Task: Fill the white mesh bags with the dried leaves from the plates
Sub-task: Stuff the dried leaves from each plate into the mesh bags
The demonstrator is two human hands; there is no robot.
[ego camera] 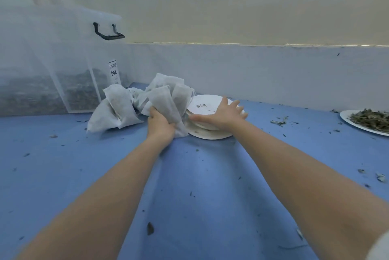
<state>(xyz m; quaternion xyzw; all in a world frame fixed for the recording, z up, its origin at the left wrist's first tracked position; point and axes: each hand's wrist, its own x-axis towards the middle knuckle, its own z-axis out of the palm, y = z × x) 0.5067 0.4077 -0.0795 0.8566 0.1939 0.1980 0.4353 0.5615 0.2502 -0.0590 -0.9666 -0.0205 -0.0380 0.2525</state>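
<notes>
A heap of filled white mesh bags [124, 108] lies at the far middle of the blue table. My left hand [161, 123] grips one mesh bag [166, 104] at the heap's right side. Just right of it sits a stack of white plates [207, 133], the top one nearly bare with a few leaf crumbs. My right hand [221, 115] rests on that stack, fingers spread over the top plate and thumb along its near rim. Another white plate [349, 122] heaped with dried leaves [372, 119] stands at the far right edge.
A clear plastic storage box [63, 66] with a black handle, holding dried leaves, stands at the back left against the wall. Leaf crumbs are scattered over the blue table [189, 186]. A pale wall runs behind the table.
</notes>
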